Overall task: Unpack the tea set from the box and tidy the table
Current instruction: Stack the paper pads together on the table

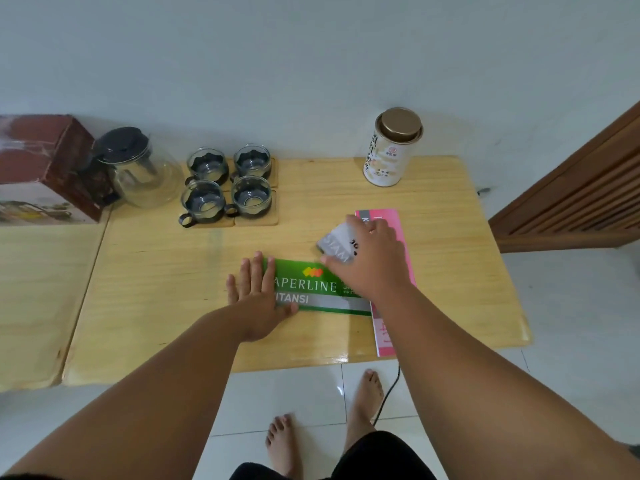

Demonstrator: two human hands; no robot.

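Note:
A glass teapot with a black lid stands at the back left, beside the dark red tea set box. Several glass cups sit on wooden coasters to its right. A green receipt booklet lies on the wooden table. My left hand rests flat on the booklet's left end, fingers spread. My right hand grips a small grey booklet above the green one, partly over a pink booklet.
A white tea tin with a gold lid stands at the back right. A second wooden table adjoins on the left. A wooden slatted frame rises at right. My bare feet and a black cable are on the tiled floor.

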